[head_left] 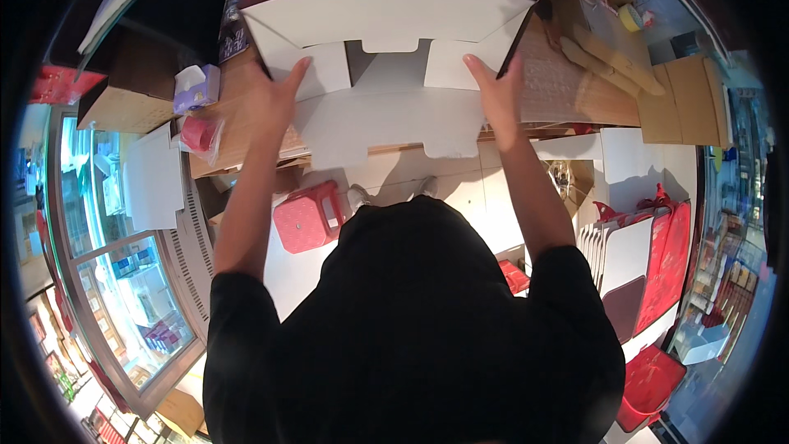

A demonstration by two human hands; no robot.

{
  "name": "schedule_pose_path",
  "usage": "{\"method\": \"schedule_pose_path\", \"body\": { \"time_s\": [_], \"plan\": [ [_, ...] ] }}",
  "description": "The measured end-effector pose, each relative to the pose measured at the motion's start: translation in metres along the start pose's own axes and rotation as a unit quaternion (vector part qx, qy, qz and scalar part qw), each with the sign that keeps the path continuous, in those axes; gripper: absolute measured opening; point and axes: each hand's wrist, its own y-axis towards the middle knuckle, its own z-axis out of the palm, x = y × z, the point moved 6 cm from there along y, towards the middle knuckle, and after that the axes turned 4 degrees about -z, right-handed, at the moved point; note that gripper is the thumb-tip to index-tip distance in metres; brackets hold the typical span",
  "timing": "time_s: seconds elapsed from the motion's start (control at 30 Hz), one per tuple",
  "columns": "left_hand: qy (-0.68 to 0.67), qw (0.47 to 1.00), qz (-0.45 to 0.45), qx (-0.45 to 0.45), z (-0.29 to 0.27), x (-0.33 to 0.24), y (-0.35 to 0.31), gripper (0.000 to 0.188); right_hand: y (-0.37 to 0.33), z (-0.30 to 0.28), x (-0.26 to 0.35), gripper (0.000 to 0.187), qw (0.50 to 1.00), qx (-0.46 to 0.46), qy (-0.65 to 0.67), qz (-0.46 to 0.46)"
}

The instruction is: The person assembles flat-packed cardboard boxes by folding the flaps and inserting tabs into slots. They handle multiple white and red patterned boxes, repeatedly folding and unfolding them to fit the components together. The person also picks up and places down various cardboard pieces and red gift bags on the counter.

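Note:
A large cardboard box (386, 16), red outside and white inside, lies on the wooden table (575, 86) with its end toward me. Its long lower flap (390, 119) hangs out over the table's near edge, with notched tabs at its end. The two side flaps are folded inward, leaving a gap in the middle. My left hand (279, 99) grips the box's left side, thumb on the left side flap. On the right side flap rests the thumb of my right hand (499, 94). The fingers of both hands are mostly hidden behind the box walls.
A purple tissue box (196, 87) and a roll in clear plastic (199, 133) sit at the table's left. Brown cartons (686, 103) stand at the right. Below are a red stool (308, 218), flat red-and-white boards (629, 259) and a red bin (651, 386).

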Motion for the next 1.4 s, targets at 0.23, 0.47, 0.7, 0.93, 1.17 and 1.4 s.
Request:
{"method": "schedule_pose_path", "body": {
  "time_s": [0.23,0.47,0.7,0.93,1.17,1.4],
  "plan": [
    [0.108,0.994,-0.01,-0.003,-0.056,-0.035,0.004,0.063,-0.01,-0.032,0.079,0.066,0.984,0.171,-0.005,-0.057],
    [0.115,0.992,-0.034,0.025,-0.054,-0.017,0.02,0.064,-0.018,-0.033,0.108,0.069,0.906,0.343,-0.134,-0.211],
    [-0.017,1.0,-0.014,0.02,-0.044,-0.019,0.024,0.061,-0.008,-0.022,0.103,0.075,0.944,0.141,-0.118,-0.273],
    [-0.147,0.989,0.036,0.002,-0.052,-0.034,0.02,0.059,-0.008,-0.023,0.1,0.052,0.967,0.067,-0.025,-0.246],
    [-0.12,0.956,0.245,0.109,-0.064,-0.062,-0.015,0.062,0.002,-0.037,0.099,0.052,0.965,0.064,-0.05,-0.249],
    [-0.013,0.958,0.272,-0.087,-0.047,-0.056,-0.01,0.059,0.008,-0.035,0.096,0.033,0.972,-0.011,-0.065,-0.224]
  ]
}}
